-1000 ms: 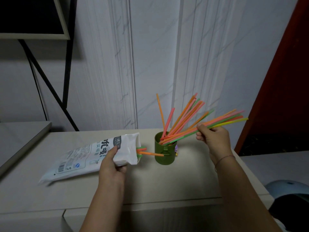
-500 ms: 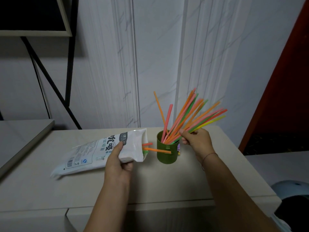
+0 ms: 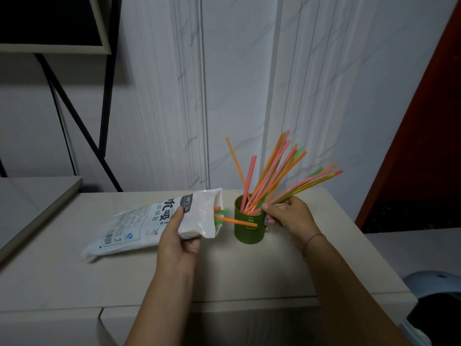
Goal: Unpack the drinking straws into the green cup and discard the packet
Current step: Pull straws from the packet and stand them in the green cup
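Single view only: head-worn, wide-angle, so no second camera to share coverage. It looks forward and down, across the front edge of the desk (image 3: 74, 283) to the white panelled wall (image 3: 237, 83) directly behind. Range is close — both forearms (image 3: 159, 308) enter from the bottom edge. The left hand (image 3: 179, 243) and right hand (image 3: 289, 216) sit just below frame centre, with the green cup (image 3: 247, 233) between them. Verticals near the side borders lean, as expected from the wide lens.
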### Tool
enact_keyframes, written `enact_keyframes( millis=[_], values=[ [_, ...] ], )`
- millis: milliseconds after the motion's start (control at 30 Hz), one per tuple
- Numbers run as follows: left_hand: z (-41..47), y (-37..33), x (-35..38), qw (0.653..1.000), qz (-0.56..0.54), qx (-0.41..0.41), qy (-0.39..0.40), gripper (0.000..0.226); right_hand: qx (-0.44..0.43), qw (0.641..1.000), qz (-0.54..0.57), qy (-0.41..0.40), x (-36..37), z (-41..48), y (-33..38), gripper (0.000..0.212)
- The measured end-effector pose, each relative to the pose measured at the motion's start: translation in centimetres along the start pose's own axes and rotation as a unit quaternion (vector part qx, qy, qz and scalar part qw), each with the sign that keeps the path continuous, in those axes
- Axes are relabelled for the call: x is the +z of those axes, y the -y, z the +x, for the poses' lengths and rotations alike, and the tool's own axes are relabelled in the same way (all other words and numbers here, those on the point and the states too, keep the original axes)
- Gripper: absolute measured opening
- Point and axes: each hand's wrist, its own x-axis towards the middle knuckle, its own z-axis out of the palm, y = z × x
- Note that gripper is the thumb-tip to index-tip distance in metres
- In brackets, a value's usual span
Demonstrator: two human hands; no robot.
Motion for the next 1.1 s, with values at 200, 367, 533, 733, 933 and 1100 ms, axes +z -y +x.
enact_keyframes(
  millis=[200, 367, 533, 733, 933, 1100],
  values=[
    [-0.2, -0.2, -0.1, 1.0, 0.005, -0.001, 0.003, 0.055, 0.071, 0.994, -0.064, 0.058, -0.8, -1.5, 0.3, 0.021],
    [-0.5, -0.3, 0.0, 0.999, 0.036, 0.027, -0.005, 0.051, 0.173, 0.97, 0.055, 0.161, 0.2, -3.8, 1.5, 0.035],
    [-1.7, 0.2, 0.5, 0.992, 0.096, 0.087, -0.007, 0.037, 0.251, 0.923, 0.244, 0.159, 3.2, -4.6, 1.5, 0.056],
    [-3.0, 1.6, 1.3, 0.967, 0.187, 0.172, 0.033, 0.047, 0.247, 0.877, 0.385, 0.145, 4.6, -4.5, 1.4, 0.052],
    [-3.8, 1.6, 1.8, 0.944, 0.231, 0.226, 0.073, 0.039, 0.267, 0.878, 0.364, 0.157, 4.4, -4.6, 1.2, 0.04],
    [-3.4, 1.3, 1.6, 0.949, 0.213, 0.224, 0.06, 0.045, 0.271, 0.899, 0.303, 0.165, 4.3, -4.4, 1.0, 0.036]
  ],
)
